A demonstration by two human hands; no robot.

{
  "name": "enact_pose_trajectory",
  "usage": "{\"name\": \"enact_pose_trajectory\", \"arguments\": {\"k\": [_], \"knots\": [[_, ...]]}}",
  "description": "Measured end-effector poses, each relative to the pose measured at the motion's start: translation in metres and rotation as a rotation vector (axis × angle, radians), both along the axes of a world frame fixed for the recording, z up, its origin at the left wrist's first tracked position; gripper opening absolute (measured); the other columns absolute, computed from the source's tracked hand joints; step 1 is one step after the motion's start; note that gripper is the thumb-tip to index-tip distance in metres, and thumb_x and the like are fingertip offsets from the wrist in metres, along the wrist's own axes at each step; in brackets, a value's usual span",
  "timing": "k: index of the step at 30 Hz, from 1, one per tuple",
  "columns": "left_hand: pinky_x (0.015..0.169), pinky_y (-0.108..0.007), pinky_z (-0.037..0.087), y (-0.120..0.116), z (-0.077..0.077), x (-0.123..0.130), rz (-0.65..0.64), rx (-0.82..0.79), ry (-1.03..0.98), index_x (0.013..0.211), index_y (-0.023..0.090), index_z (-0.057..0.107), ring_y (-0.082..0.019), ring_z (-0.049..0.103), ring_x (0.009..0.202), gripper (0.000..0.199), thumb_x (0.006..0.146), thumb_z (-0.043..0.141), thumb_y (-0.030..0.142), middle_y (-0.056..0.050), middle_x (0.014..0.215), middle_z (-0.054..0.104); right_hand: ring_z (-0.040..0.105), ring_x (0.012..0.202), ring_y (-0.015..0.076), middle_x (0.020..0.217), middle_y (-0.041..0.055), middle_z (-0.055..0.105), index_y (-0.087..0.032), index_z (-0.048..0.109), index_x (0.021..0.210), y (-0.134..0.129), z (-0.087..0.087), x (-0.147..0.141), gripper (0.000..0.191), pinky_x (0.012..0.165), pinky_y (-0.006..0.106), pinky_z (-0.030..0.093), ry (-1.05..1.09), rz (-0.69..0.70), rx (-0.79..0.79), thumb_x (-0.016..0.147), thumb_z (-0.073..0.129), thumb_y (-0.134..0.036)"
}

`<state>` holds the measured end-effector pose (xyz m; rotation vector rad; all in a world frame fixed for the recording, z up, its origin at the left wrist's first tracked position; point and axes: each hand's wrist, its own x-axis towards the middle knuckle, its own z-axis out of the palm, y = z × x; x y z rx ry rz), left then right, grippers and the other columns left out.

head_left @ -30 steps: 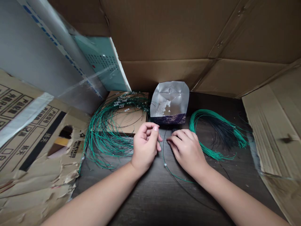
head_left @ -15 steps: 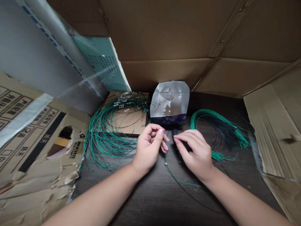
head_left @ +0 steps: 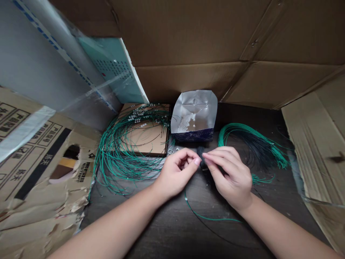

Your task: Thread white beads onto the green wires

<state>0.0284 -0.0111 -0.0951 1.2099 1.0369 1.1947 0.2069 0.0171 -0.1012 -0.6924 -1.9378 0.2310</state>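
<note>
My left hand is closed, thumb pressed to the index finger, with a green wire hanging from beneath it. A small white bead is on that wire, and a thin black strand runs down beside it. Just to the right, my right hand pinches thumb and fingertips together; whatever they hold is too small to make out. The fingertips of both hands nearly meet in front of a black wire bundle. Behind them an open silver pouch contains white beads.
Green wires with white beads lie in a loop at left, partly over a flat cardboard box. Another green and black bundle curves at right. Cardboard walls surround the dark table.
My left hand has moved right and its fingers have closed more, bringing its fingertips near my right hand's. The hanging wire and its bead have shifted slightly left in view.
</note>
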Motion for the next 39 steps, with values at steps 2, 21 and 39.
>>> {"name": "enact_pose_trajectory", "arguments": {"k": [2, 21, 39], "knots": [[0.059, -0.023, 0.036, -0.0007, 0.0, 0.0004, 0.005, 0.005, 0.003, 0.087, 0.014, 0.066, -0.01, 0.045, 0.064, 0.025, 0.093, 0.069, 0.038, 0.002, 0.07, 0.054, 0.066, 0.093, 0.0207, 0.097, 0.0074, 0.077, -0.019, 0.074, 0.116, -0.001, -0.0007, 0.0003, 0.034, 0.081, 0.039, 0.058, 0.0, 0.012, -0.001, 0.089, 0.073, 0.002], [0.058, -0.023, 0.035, -0.0033, 0.002, 0.0006, 0.002, -0.01, 0.047, 0.089, 0.015, 0.069, -0.01, 0.045, 0.063, 0.03, 0.093, 0.07, 0.044, 0.001, 0.071, 0.055, 0.067, 0.09, 0.0215, 0.095, 0.0053, 0.079, -0.026, 0.079, 0.115, -0.0003, 0.0021, 0.0019, 0.038, 0.078, 0.04, 0.058, 0.038, 0.071, -0.059, 0.088, 0.074, 0.0], [0.057, -0.024, 0.033, -0.0036, 0.0021, 0.0005, 0.015, 0.003, 0.105, 0.086, 0.013, 0.071, -0.01, 0.043, 0.061, 0.027, 0.093, 0.068, 0.039, 0.001, 0.069, 0.055, 0.069, 0.088, 0.0216, 0.09, 0.0047, 0.079, -0.023, 0.078, 0.103, -0.0009, 0.0031, 0.0003, 0.023, 0.077, 0.041, 0.059, 0.086, 0.067, -0.157, 0.09, 0.075, -0.004]]}}
